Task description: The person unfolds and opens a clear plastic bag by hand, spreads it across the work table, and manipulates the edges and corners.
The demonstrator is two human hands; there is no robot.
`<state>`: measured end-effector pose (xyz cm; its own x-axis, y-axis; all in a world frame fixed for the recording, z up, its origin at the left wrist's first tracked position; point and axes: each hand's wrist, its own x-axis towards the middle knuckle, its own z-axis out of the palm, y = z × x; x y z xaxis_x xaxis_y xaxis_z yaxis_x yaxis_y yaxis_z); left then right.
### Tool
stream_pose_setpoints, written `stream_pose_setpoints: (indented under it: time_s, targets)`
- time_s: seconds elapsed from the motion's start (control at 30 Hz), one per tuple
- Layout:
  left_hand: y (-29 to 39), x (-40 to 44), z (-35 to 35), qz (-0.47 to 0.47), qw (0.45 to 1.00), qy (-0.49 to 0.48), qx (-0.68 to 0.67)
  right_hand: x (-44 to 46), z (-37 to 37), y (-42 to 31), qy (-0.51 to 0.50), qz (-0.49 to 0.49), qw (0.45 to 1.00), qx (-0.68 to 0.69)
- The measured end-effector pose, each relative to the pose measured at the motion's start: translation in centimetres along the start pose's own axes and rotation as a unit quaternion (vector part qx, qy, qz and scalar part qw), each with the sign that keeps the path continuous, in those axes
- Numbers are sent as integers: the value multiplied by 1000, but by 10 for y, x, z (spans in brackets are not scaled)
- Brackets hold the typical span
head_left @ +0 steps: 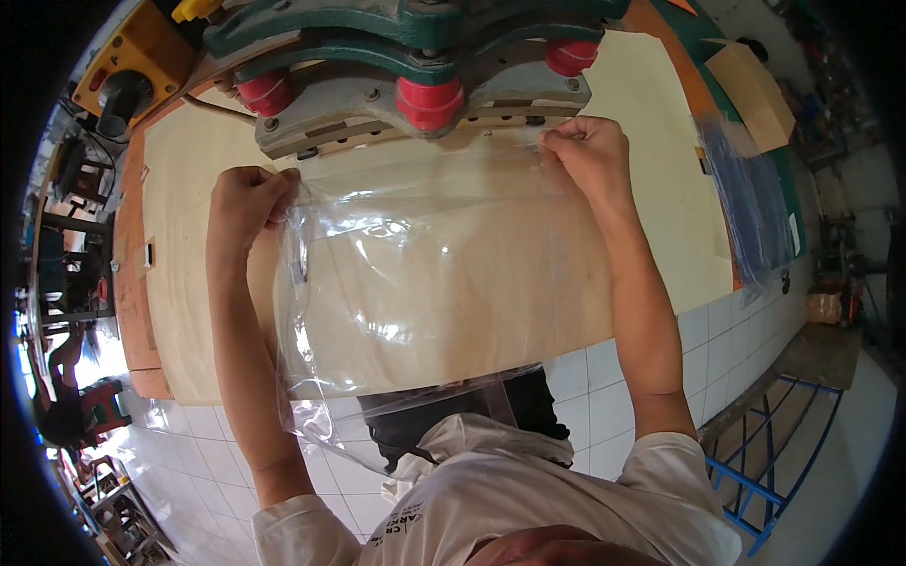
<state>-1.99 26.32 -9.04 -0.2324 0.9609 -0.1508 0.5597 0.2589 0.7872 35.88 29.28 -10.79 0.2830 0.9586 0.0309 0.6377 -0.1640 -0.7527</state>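
Observation:
A clear plastic sheet (pixel 425 255) is stretched between my two hands and hangs over the table's near edge towards my waist. My left hand (pixel 247 208) pinches its far left corner, fingers curled closed. At the far right corner, my right hand (pixel 590 156) grips it between thumb and fingers. Just beyond the sheet's far edge stands a green press-like machine (pixel 425 47) with red round feet (pixel 429 102) and a grey metal lower plate (pixel 359 121). Whether the sheet's far edge touches that plate, I cannot tell.
Cream sheeting (pixel 651 208) covers the worktable. A yellow control box (pixel 142 61) with a black knob sits at the far left. On the right lie stacked clear plastic sheets (pixel 750 203) and a cardboard piece (pixel 750 90). A blue metal frame (pixel 774 462) stands on the tiled floor.

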Motion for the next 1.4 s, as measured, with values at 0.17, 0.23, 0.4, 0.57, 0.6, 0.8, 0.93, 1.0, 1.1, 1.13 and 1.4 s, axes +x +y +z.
stream_pose_setpoints:
  time_s: [0.17,0.23,0.4,0.57,0.6,0.8,0.93,1.0,1.1,1.13,1.4]
  targets:
    - [-1,1,-1,1,1000,-7,16,0,1,2,0,-6,1000,1]
    - [-4,2,0,3,1000,-5,3,2,1,4,4,-14,1000,-2]
    - [0,0,1,3,1000,2,2,2,1,4,2,-16,1000,6]
    - [-7,4,0,4,1000,-14,3,1,-3,1,0,-4,1000,2]
    - [-7,4,0,4,1000,-14,3,1,-3,1,1,-2,1000,6]
    - [-1,0,3,2,1000,5,-19,1,-7,-1,-7,1,1000,-3]
    - [-3,2,2,10,1000,0,-14,-1,-9,-2,-5,0,1000,-8]
    - [-4,1,2,13,1000,0,-10,-2,-10,-1,-10,1,1000,13]
    - [-7,5,2,-7,1000,15,-3,1,-8,4,3,-23,1000,-17]
    - [-9,5,2,-1,1000,-3,-9,2,-8,4,-3,-29,1000,-13]
    - [0,-4,-7,-12,998,-20,-52,-8,-6,-15,-12,16,998,60]
